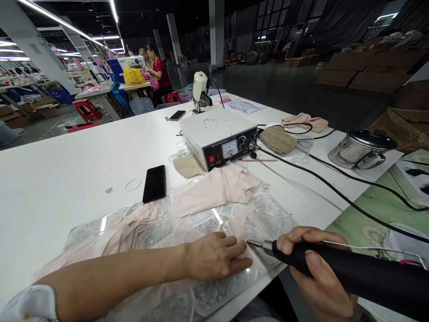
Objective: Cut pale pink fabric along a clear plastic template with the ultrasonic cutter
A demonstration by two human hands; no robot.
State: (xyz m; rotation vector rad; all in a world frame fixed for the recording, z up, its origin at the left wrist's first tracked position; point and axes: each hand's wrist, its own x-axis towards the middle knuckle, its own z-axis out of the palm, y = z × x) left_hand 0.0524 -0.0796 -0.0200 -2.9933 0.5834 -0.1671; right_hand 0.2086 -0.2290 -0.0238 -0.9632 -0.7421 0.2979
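Left hand (pixel 214 256) lies flat, fingers spread, pressing pink fabric (pixel 234 230); right hand (pixel 315 268) grips a black welding handpiece (pixel 335 266) (control box (pixel 219 136) label unreadable).

The worktop (pixel 67 170) is smooth, matt white. Pink cloth (pixel 214 188) looks soft and matt and lies on a clear, glossy plastic sheet (pixel 271 219). The tool (pixel 368 279) has a matt black grip and a bare metal tip. At eleven o'clock from the cloth, the phone (pixel 154 183) is glossy black. At two o'clock, the pot (pixel 360 150) is polished metal.
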